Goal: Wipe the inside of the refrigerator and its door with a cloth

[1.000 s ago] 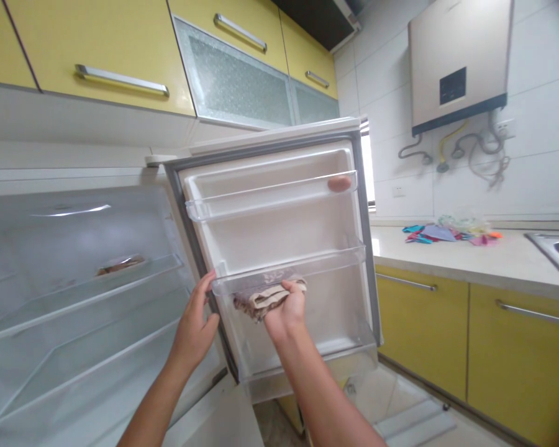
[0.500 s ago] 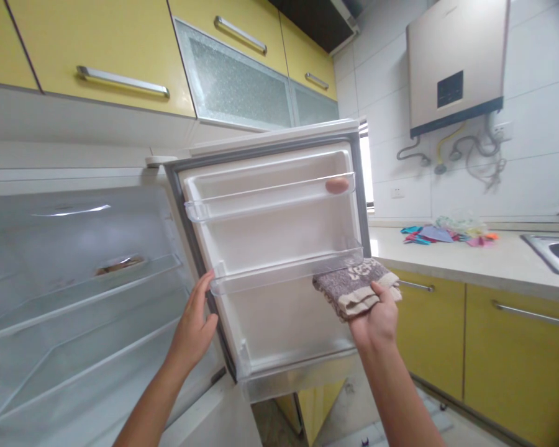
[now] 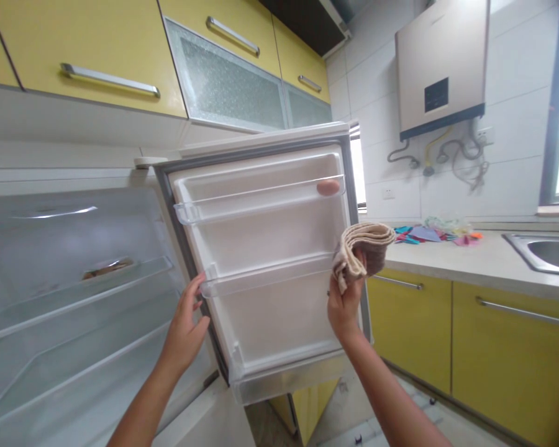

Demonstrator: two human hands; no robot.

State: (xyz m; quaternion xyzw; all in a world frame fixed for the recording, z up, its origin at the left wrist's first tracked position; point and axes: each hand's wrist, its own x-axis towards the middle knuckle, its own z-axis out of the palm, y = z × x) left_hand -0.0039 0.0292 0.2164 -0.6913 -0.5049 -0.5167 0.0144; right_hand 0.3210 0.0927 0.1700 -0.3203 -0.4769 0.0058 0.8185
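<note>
The fridge door (image 3: 270, 233) stands wide open, its inner side facing me. My left hand (image 3: 186, 326) has its fingers apart, the fingertips at the hinge-side edge of the door by the left end of the middle clear door shelf (image 3: 270, 276). My right hand (image 3: 347, 304) grips a folded brown and beige towel (image 3: 366, 245), curled over the fingers near the door's free edge. An egg (image 3: 328, 187) lies at the right end of the upper door shelf (image 3: 251, 202).
Inside the fridge (image 3: 9, 261) at left are glass shelves, one bearing a packet (image 3: 107, 268). On the counter (image 3: 447, 251) at right lie coloured cloths (image 3: 422, 234) beside a sink (image 3: 552, 253). Yellow cabinets (image 3: 410, 329) line the wall; a water heater (image 3: 442, 71) hangs above.
My right hand has turned over and lifted the towel from below the middle door shelf to the door's free edge. My left hand stays by the hinge side. The view has shifted slightly right.
</note>
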